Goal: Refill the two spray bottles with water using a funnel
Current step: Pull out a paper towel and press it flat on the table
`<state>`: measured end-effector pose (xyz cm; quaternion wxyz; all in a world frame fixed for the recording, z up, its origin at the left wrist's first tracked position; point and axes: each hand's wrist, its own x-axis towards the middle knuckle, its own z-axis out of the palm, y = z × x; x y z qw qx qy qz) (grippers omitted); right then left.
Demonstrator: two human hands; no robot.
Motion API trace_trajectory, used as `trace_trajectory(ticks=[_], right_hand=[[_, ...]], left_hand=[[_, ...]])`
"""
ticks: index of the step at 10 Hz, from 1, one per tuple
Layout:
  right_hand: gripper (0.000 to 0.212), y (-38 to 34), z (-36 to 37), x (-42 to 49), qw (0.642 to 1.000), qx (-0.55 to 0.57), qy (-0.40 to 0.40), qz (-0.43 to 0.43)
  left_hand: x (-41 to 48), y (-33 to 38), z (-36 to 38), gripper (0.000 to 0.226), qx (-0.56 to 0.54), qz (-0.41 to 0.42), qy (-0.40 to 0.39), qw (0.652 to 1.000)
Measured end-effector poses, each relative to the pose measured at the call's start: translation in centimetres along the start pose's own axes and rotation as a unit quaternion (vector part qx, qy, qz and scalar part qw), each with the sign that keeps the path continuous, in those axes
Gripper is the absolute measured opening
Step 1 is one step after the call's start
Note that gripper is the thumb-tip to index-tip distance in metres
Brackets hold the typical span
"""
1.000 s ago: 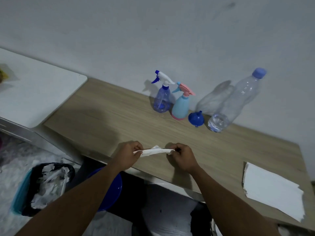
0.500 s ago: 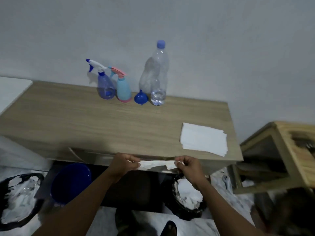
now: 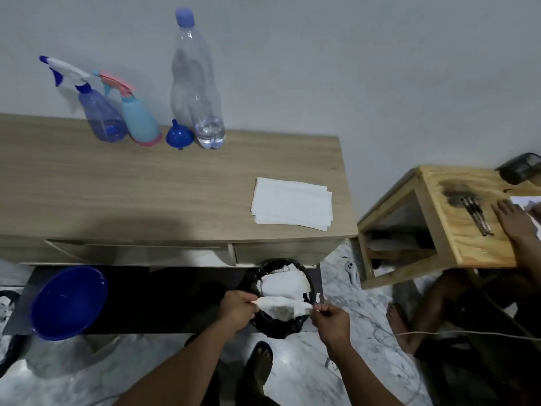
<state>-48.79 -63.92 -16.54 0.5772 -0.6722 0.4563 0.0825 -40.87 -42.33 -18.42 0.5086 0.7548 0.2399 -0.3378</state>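
A clear purple spray bottle (image 3: 101,120) and a light blue spray bottle with a pink trigger (image 3: 140,124) stand at the back of the wooden table (image 3: 146,194). Right of them a blue funnel (image 3: 179,136) lies spout up beside a tall clear water bottle (image 3: 199,86) with little water and a blue cap. My left hand (image 3: 237,308) and my right hand (image 3: 332,320) pinch the two ends of a crumpled white tissue (image 3: 282,304), held low over a black bin (image 3: 279,297) on the floor.
A stack of white tissues (image 3: 291,208) lies on the table's right part. A blue basin (image 3: 68,301) sits on the floor at left. A small wooden stand (image 3: 456,221) is at right, with another person's hand (image 3: 515,221) on it. My sandalled foot (image 3: 259,361) is below.
Both hands carried the tissue down from the table's front edge to just above the black bin. The camera view swung right and downward.
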Motion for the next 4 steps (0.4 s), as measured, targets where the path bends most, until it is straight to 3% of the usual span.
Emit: trace_trajectory(ticks=[1, 2, 3, 4], right_hand=[[0.021, -0.7, -0.1, 0.7, 0.999, 0.002, -0.039, -0.004], [0.048, -1.9, -0.1, 0.8, 0.995, -0.035, -0.092, -0.012], [0.054, -3.3, -0.4, 0.4, 0.995, -0.040, -0.088, -0.008], [0.054, -3.7, -0.6, -0.8, 0.996, -0.045, -0.080, -0.011]], left_hand=[[1.1, 0.3, 2.0, 0.034, -0.004, 0.003, -0.042, 0.999], [1.9, 0.4, 3.2, 0.052, 0.004, -0.010, -0.097, 0.995], [2.4, 0.1, 3.4, 0.060, 0.061, 0.018, -0.107, 0.992], [1.8, 0.4, 2.7, 0.060, 0.032, 0.034, -0.079, 0.996]])
